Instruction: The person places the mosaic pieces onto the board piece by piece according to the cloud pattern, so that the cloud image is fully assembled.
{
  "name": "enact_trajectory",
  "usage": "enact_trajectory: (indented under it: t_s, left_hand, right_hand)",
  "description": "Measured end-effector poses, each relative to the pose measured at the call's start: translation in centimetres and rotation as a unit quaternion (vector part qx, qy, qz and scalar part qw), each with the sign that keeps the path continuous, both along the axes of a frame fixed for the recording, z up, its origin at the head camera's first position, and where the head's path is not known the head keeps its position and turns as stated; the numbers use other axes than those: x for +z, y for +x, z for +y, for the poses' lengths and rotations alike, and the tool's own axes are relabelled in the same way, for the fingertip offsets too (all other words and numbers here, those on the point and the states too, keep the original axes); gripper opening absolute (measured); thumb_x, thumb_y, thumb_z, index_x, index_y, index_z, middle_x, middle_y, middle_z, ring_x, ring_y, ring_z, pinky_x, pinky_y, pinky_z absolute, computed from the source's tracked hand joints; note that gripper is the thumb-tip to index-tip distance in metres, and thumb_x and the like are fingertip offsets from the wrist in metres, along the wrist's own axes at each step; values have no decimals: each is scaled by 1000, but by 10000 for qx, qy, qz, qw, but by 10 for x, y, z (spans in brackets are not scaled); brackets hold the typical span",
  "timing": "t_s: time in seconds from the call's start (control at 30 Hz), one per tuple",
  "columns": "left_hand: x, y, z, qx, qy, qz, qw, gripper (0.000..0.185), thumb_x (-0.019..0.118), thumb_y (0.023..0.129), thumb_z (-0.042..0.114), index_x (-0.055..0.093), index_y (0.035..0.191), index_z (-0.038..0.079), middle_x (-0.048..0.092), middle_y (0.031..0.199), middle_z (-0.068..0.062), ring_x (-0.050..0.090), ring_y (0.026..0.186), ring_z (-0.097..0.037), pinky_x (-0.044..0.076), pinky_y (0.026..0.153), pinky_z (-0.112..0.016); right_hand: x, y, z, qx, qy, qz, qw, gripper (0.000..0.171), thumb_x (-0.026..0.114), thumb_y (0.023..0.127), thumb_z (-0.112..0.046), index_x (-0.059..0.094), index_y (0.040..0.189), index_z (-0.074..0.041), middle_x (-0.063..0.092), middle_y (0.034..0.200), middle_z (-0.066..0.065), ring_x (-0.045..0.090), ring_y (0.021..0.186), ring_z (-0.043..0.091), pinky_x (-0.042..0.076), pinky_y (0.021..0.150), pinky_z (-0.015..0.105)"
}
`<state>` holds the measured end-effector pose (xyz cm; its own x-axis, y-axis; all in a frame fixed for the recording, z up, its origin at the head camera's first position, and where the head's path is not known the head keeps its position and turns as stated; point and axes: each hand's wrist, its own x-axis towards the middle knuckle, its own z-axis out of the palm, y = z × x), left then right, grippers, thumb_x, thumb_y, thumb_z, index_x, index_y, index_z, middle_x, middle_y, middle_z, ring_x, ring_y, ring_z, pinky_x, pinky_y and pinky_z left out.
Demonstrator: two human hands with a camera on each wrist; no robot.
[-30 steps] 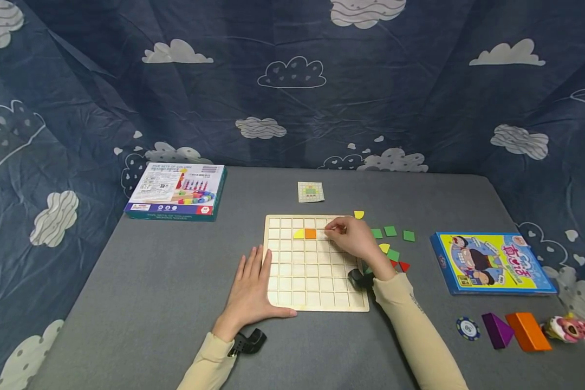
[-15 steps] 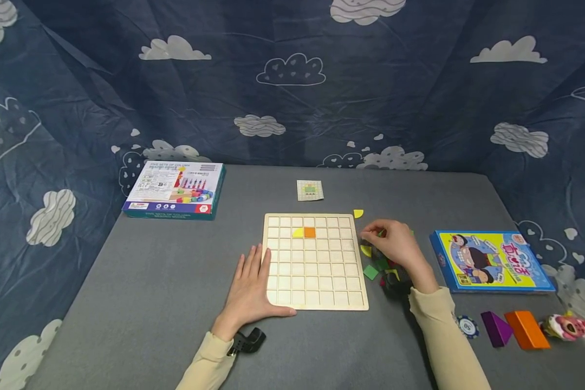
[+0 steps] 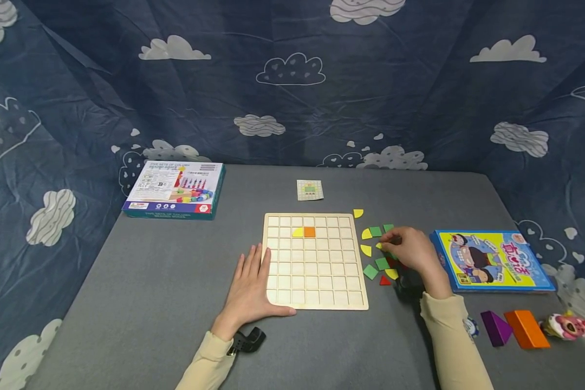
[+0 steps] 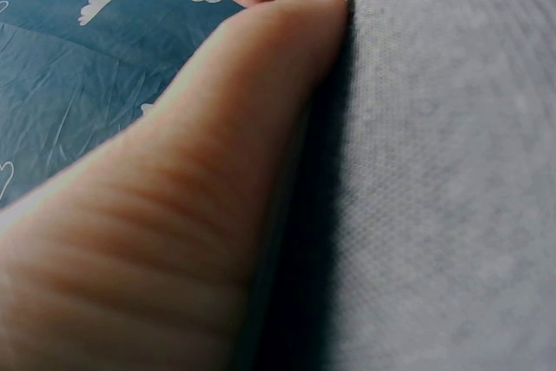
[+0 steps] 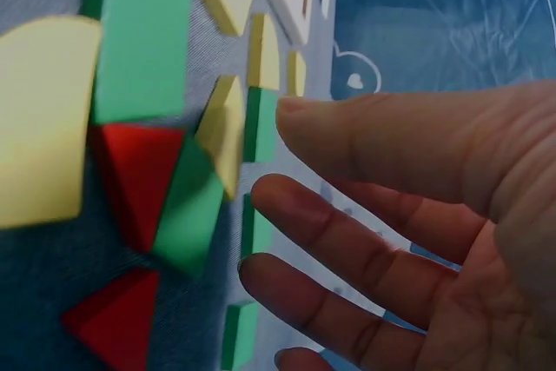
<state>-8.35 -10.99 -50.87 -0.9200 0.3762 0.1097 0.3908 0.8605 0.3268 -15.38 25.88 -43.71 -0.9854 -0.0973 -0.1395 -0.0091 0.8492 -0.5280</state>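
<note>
While left hand (image 3: pixel 251 292) lies flat on grid board (image 3: pixel 314 262), right hand (image 3: pixel 410 252) (fingers loosely spread) over yellow tile (image 3: pixel 379 246).

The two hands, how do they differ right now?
The left hand lies flat with straight fingers on the board's near-left corner; the right hand hovers with relaxed fingers over the loose tiles beside the board. The left touches only the board; the right's fingertips reach a yellow tile. Both wear cream sleeves.
</note>
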Motion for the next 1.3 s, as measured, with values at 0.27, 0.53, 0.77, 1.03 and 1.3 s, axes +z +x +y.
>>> enact_trajectory:
  t_s: [0.27,0.53,0.77,1.03,1.3]
  left_hand:
    - [-1,0,0,-22,35,117,9999,138,64,53,84,15,150,-1,12,155,-21,3,143,-32,2,112,-47]
    - [-4,0,-1,-48,133,299,9995,138,65,53,84,17,150,-3,14,154,-23,5,142,-33,5,112,-49]
    - [-5,0,-1,-49,118,301,9995,138,64,53,84,18,150,-3,15,154,-23,6,142,-33,6,112,-49]
    - [-2,-1,0,28,-5,-21,10000,139,63,53,85,12,151,1,10,155,-20,-1,143,-29,0,113,-45]
    - [0,-1,0,22,-51,-50,10000,139,63,53,85,12,151,0,9,155,-20,-1,143,-29,0,113,-46]
  right_hand:
    - [-8,0,6,29,57,-39,10000,25,70,86,-14,70,107,-1,63,103,20,52,84,31,44,72,46]
    - [-13,-1,6,28,209,49,9998,26,71,84,-10,71,107,1,61,103,21,52,85,32,44,71,46]
    - [-13,-1,4,44,305,48,9995,27,72,84,-11,70,107,2,60,104,22,52,87,34,44,74,49]
    - [-13,-5,2,74,394,67,9992,25,72,84,-13,71,104,1,61,97,18,53,81,30,46,68,44]
    - [-14,-5,-1,79,545,285,9981,24,74,82,-13,72,103,-1,60,91,13,53,78,28,44,64,42]
